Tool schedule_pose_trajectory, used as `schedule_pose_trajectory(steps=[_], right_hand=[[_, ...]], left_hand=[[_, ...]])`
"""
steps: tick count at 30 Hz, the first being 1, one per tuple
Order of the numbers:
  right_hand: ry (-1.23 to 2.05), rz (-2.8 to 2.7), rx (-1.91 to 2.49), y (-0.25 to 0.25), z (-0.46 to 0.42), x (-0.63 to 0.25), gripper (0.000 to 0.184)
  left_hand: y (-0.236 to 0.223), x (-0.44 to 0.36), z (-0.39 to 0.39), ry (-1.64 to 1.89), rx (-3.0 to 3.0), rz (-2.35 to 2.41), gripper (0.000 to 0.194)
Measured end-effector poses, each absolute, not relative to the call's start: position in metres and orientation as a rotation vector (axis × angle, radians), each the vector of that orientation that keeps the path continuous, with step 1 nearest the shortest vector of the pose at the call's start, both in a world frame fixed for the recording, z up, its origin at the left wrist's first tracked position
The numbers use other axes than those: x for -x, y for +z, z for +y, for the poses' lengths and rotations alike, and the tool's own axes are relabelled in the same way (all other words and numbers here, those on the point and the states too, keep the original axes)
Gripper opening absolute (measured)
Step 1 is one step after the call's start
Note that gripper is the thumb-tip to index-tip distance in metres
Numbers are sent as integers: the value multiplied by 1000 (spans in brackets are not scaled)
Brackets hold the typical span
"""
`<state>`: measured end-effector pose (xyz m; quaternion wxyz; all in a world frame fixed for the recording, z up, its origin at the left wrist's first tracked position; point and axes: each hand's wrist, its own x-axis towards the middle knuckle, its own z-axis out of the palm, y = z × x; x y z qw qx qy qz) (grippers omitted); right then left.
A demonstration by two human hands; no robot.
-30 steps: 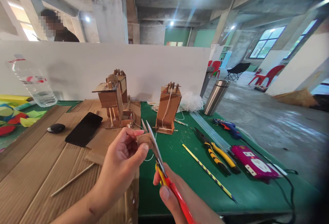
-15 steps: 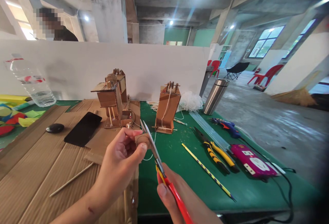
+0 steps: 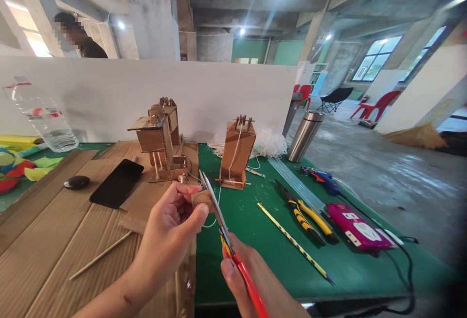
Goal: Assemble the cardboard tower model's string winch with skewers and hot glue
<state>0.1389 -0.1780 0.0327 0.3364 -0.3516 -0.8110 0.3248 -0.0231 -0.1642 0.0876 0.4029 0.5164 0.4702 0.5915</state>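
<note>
From afar I see the right hand (image 3: 255, 263) gripping the scissors (image 3: 220, 218), the blades at the edge of the cardboard piece (image 3: 201, 199); the left hand (image 3: 173, 219) pinches this piece, probably for steadiness. Behind, a cardboard box (image 3: 239, 150) stands apart.

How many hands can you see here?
2: the left hand pinching a small cardboard piece, the right hand gripping scissors. Hands of the background person are hidden.

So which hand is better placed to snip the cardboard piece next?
Probably your right hand: it holds the scissors, blades at the small cardboard piece pinched in your left hand.
</note>
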Motion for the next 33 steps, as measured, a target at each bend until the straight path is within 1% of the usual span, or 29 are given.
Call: schedule_pose_trajectory(steps=[3,7,13,16,19,21,27,33], right_hand=[[829,-2105,982,31,-179,-137,39],[793,-2133,925,26,-176,-137,36],[843,-2107,926,29,-175,-139,37],[873,-2073,901,35,-176,-141,39],[909,-2087,887,36,-176,-145,39],[935,-2111,902,34,-176,-147,40],[988,-2161,907,37,-178,-153,41],[948,-2131,908,45,-180,-151,38]], left_hand=[[86,23,-164,1490,-1306,1185,21],[86,24,-163,1479,-1305,1178,21],[83,22,-165,1459,-1292,1170,27],[81,21,-165,1375,-1352,1165,21],[80,22,-166,1249,-1501,1161,28],[81,23,-166,1225,-1582,1138,31],[80,28,-166,1180,-1671,1117,28],[80,25,-166,1191,-1629,1098,29]])
